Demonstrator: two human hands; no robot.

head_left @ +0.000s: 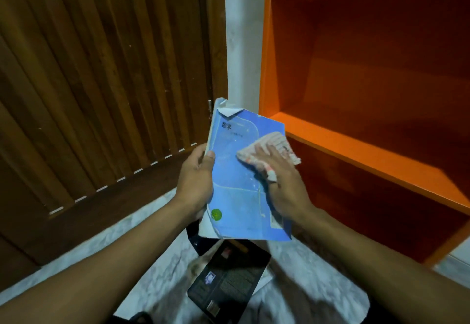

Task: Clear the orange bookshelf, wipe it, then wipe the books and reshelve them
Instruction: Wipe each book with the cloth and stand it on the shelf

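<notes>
1. Blue book [239, 178] at centre of frame, held up in the air above the floor, front cover facing the camera, top corner of cover folded back showing white, small green round sticker near lower left corner of cover.
2. Left hand [195, 181] gripping the book along its left edge, thumb pressed on the cover, other fingers hidden behind.
3. Right hand [276, 178] laid flat on the right half of the cover, fingers spread, pressing a cloth [269, 149] against it; not closed into a fist.
4. Cloth pale pink and white, bunched, poking out past the fingertips and overhanging the right edge of the book.
5. Orange bookshelf [368, 150] filling the right side of frame, just beside the book; visible compartments bare, insides darker orange-brown.
6. Dark book [229, 285] lying flat on the floor at bottom centre, below the blue one, back cover up with small portrait and barcode; more dark items under it, too blurred to tell.
7. Floor [157, 260] pale, marbled, across lower frame.
8. Brown slatted wooden door [101, 82] filling the left and upper left.
9. White wall strip [244, 38] between door and shelf, top centre.
</notes>
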